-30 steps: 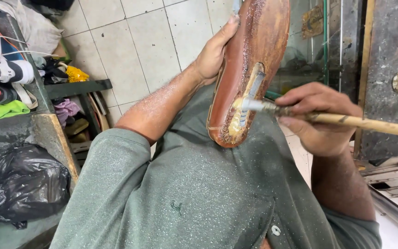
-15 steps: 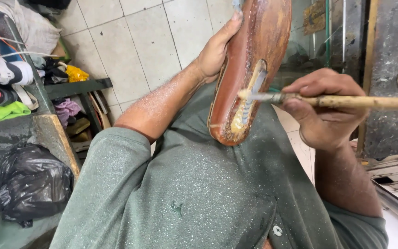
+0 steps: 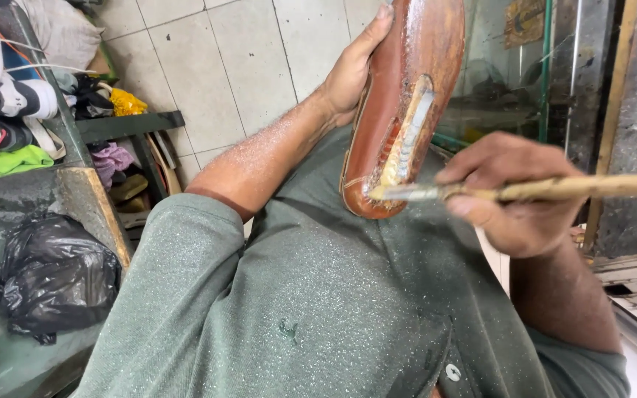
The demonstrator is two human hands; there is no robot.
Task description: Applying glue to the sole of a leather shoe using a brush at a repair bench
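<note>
My left hand [image 3: 352, 70] grips a brown leather shoe sole [image 3: 407, 103] by its left edge and holds it upright in front of my chest. A long pale patch of glue runs down the middle of the sole. My right hand [image 3: 514, 195] holds a wooden-handled brush [image 3: 525, 190] level, its bristle tip touching the lower end of the sole near the heel. I wear a grey-green shirt [image 3: 318, 309] that fills the lower part of the view.
A black plastic bag [image 3: 53, 276] lies on a worn bench at the lower left. Shoes and coloured cloths [image 3: 9, 96] are piled on shelves at the upper left. A tiled floor [image 3: 223, 66] lies beyond, with a glass cabinet [image 3: 525, 74] at right.
The brush tip has moved down the sole's glued strip to its lower end, and my right hand has dropped a little. The left hand keeps the sole steady.
</note>
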